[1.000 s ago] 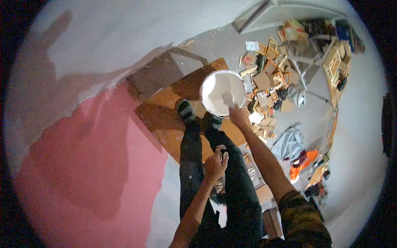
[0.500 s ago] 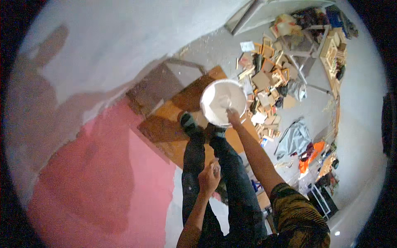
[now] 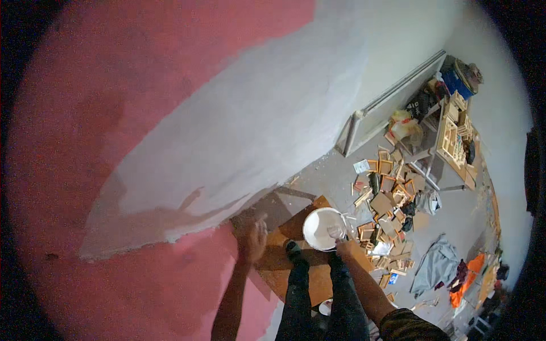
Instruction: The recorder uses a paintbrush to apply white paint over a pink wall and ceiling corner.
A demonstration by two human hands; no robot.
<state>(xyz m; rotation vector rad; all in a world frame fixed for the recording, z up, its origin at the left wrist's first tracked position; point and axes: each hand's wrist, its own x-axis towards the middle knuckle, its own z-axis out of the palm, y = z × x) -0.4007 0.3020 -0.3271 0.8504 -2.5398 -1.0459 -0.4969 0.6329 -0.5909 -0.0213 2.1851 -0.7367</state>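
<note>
My right hand [image 3: 344, 246] is closed on the handle of a pale brush [image 3: 335, 231], whose head is inside a white bucket [image 3: 315, 224] of whitish paint. The bucket is just beyond my feet, over a brown wooden board [image 3: 282, 279]. My left hand [image 3: 253, 238] is raised left of the bucket, slightly blurred, with its fingers stretched upward and no object visible in them. Beside it stands a wall [image 3: 91, 125], pink with a large white painted area [image 3: 239, 113].
At right lies a heap of wooden frames and boards [image 3: 392, 221], with grey cloth [image 3: 435, 267] and orange cloth [image 3: 469, 278] nearer. Farther back are a long pale panel [image 3: 392, 96] against the wall, a cluttered wooden table [image 3: 452, 142] and a blue drum [image 3: 458, 79].
My view has swung up and left, showing more wall, so the bucket appears lower. My left hand has lifted away from my legs and its fingers have extended. The brush stays in my right hand.
</note>
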